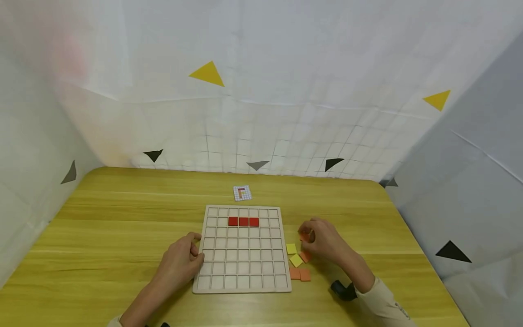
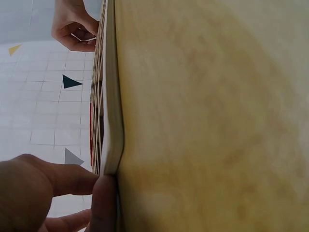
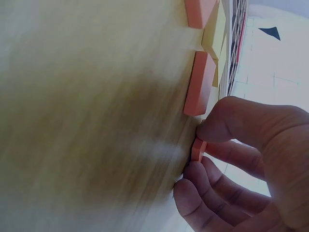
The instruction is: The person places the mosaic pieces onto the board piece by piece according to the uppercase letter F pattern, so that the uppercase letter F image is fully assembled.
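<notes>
A pale wooden grid board (image 1: 237, 269) lies flat on the table, with red square tiles (image 1: 243, 221) side by side in its second row from the far edge. My left hand (image 1: 180, 259) holds the board's left edge; in the left wrist view its fingertips (image 2: 104, 200) touch the rim. Off the board's right side, my right hand (image 1: 324, 240) pinches an orange tile (image 3: 198, 150) between thumb and fingers, low over the tabletop. Close by lie another orange tile (image 1: 305, 256), a yellow tile (image 1: 291, 248), a second yellow tile (image 1: 296, 260) and two adjoining orange tiles (image 1: 305, 275).
Beyond the board's far edge sits a small pattern card (image 1: 242, 193) with a coloured figure on a grid. The wood-grain table (image 1: 135, 204) is bounded by white sheets (image 1: 286, 68) at the back and sides. A black strap piece (image 1: 343, 290) shows near my right wrist.
</notes>
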{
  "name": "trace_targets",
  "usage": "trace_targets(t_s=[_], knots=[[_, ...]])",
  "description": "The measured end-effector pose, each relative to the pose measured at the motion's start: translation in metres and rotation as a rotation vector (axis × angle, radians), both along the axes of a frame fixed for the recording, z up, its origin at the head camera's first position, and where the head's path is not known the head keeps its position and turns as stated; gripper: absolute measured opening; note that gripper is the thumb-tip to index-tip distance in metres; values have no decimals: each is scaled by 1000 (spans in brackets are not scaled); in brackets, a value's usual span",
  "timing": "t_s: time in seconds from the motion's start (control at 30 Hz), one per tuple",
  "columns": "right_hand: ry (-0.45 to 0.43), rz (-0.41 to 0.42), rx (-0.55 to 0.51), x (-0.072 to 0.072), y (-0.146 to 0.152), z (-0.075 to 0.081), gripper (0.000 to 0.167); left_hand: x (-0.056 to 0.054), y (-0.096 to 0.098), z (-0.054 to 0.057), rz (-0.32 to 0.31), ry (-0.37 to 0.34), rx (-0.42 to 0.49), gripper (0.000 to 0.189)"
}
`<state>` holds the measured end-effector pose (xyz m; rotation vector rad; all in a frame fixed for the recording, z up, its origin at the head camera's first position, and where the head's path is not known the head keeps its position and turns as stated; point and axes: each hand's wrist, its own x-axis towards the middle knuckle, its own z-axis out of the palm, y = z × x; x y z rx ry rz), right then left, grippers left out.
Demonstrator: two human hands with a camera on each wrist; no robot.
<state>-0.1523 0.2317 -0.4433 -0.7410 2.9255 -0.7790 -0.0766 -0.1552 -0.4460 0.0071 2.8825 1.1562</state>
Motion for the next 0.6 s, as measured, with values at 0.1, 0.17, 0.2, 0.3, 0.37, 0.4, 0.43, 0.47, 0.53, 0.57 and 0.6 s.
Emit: trace_targets(t_s=[0.1, 0.17, 0.2, 0.3, 0.37, 0.4, 0.43, 0.47, 0.53, 0.57, 0.6], knots=[[-8, -4, -7, 0, -1, -1, 26, 0, 0, 0, 1, 1, 2, 43], [-10, -3, -12, 0, -1, -2, 27, 0, 0, 0, 2, 3, 3, 43], [-9, -3, -15, 0, -1, -1, 27, 0, 1, 1, 2, 3, 3, 43], [-6, 1, -17, 0, -2, -1, 27, 0, 1, 1, 3, 5, 3, 43], [-1, 4, -18, 0, -3, 0, 27, 0, 1, 1, 4, 6, 2, 43], [2, 6, -19, 0, -4, 0, 27, 0, 1, 1, 4, 5, 2, 43], [9, 11, -21, 0, -4, 0, 27, 0, 1, 1, 4, 5, 2, 43], [15, 12, -21, 0, -5, 0, 27, 0, 2, 1, 4, 5, 2, 43], [26, 15, -20, 0, -7, 1, 26, 0, 2, 2, 5, 4, 1, 43], [31, 15, -19, -1, -8, 1, 26, 0, 2, 2, 6, 4, 2, 43], [35, 15, -18, -1, -9, 2, 26, 0, 2, 2, 6, 3, 2, 43]])
